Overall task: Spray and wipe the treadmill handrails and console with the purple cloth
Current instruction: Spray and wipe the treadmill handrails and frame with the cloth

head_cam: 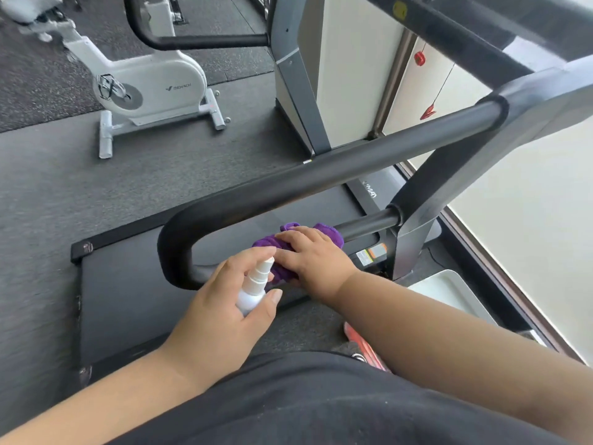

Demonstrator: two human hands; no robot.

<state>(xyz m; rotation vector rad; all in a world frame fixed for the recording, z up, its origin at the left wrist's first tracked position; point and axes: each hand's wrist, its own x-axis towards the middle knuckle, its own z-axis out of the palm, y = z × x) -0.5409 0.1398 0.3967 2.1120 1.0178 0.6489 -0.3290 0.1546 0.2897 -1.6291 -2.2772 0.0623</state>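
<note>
A person leans over a treadmill's looped handrail, the right hand pressing the purple cloth flat-fingered onto the rail's lower bar while the left hand grips a white spray bottle, forefinger on the nozzle, right beside the cloth. With the nozzle so close to the right fingers, a squirt would likely wet the hand rather than the rail. The loop's bend hems the cloth on the left and the upright post bounds it on the right; bare bar lies between.
</note>
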